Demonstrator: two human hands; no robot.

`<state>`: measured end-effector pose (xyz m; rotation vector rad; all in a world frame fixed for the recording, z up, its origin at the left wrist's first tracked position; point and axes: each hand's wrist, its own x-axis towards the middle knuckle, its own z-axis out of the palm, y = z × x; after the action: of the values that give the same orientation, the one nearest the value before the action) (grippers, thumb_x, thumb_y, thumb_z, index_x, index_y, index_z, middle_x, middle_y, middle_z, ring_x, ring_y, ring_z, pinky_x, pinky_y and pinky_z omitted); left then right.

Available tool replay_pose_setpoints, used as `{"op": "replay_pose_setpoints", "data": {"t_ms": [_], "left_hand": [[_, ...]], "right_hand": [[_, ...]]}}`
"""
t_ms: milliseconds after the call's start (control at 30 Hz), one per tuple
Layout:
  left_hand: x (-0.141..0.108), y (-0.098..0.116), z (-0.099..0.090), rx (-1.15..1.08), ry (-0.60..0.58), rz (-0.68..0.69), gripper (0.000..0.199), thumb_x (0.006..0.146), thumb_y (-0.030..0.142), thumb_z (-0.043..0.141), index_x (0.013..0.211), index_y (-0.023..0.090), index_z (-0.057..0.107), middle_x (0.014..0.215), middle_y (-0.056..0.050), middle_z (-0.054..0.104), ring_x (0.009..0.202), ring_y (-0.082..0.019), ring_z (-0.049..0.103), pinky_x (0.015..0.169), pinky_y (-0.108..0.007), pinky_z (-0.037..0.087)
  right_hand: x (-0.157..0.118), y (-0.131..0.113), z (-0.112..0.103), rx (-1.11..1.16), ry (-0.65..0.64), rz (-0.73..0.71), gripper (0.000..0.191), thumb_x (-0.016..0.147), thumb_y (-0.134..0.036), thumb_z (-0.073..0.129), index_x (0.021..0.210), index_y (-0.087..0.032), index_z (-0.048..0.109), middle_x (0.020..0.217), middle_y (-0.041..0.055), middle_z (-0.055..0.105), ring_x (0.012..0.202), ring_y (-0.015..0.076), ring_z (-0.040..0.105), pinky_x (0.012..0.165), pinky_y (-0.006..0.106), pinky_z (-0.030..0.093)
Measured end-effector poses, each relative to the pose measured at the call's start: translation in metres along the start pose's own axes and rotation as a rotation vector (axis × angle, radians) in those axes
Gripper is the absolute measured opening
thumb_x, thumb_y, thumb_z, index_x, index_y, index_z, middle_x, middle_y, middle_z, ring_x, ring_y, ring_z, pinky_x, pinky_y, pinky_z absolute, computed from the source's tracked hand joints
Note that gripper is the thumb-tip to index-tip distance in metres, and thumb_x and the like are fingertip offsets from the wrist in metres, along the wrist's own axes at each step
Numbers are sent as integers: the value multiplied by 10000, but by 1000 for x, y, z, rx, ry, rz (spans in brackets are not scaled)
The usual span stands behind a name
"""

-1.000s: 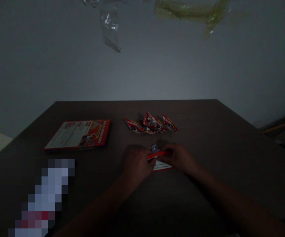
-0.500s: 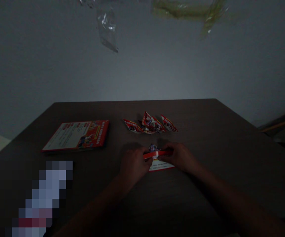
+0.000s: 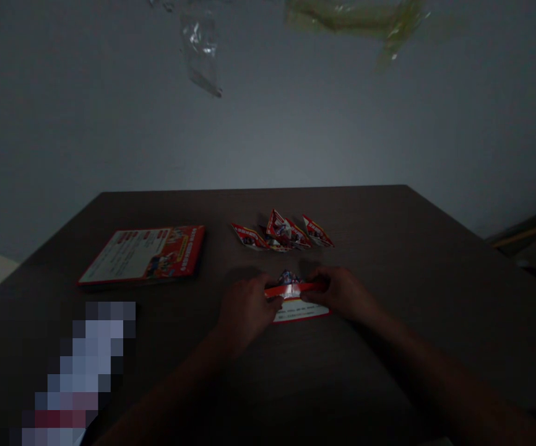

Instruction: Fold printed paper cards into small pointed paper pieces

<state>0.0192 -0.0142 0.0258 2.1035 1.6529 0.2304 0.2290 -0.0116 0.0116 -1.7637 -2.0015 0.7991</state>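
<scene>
A red and white printed sheet (image 3: 301, 311) lies at the middle of the dark table, its far part folded up into a red band. My left hand (image 3: 248, 308) pinches the left end of that band, and my right hand (image 3: 340, 292) grips its right end. Just beyond the band, between the hands, sits a small shiny wrapped item (image 3: 289, 277), partly hidden by the paper. Farther back lie several folded red and white paper packets (image 3: 280, 230) in a loose group.
On the left of the table (image 3: 370, 214) rests a stack of red and white printed sheets (image 3: 133, 251). A pixelated pale object (image 3: 89, 359) is at the lower left. Behind the table stands a wall with clear plastic (image 3: 200, 52) and yellowish tape (image 3: 351, 17).
My left hand has shifted slightly left, and more of the red band and of the sheet's white part shows between the hands. Both hands still hold the sheet.
</scene>
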Motion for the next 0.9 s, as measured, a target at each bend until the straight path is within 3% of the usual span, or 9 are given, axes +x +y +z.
{"op": "replay_pose_setpoints", "data": {"t_ms": [900], "left_hand": [[3,-9,-16,94,-76,-7,244,738,358,585,951,253,642,951,-33,687,856,-209,634,627,-268,424]], "right_hand": [[2,8,-13,-2,-72,62,269,657,-351,704,859,-176,685,731,25,683,627,153,610,517,228,402]]}}
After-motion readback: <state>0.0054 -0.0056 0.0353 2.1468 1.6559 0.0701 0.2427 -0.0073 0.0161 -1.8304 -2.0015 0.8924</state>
